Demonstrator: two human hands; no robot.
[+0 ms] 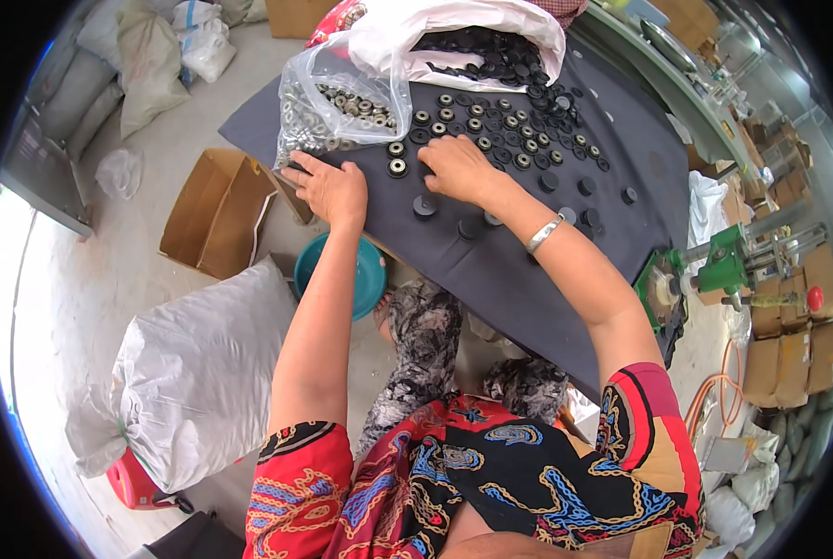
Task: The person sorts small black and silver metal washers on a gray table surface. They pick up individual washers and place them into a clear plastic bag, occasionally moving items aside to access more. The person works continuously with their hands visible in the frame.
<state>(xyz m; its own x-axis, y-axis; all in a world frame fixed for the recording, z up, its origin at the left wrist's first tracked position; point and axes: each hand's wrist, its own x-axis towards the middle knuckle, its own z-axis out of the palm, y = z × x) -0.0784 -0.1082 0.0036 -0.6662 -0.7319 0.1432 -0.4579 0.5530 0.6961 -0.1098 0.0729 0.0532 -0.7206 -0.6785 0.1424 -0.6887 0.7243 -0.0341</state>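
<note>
Your left hand (331, 189) is lying open, palm down, on the dark cloth (528, 270) covering the counter, just beside one clear bag of metal rings (342, 107). Your right hand (456, 168) is resting flat, fingers loosely curled, touching the black round parts (491, 130), too many to count.

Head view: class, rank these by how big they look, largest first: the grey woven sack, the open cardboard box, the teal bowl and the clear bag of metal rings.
1. grey woven sack, though it lies nearest the camera
2. open cardboard box
3 and 4. clear bag of metal rings and teal bowl: too alike to rank, as the bowl is partly hidden.
</note>
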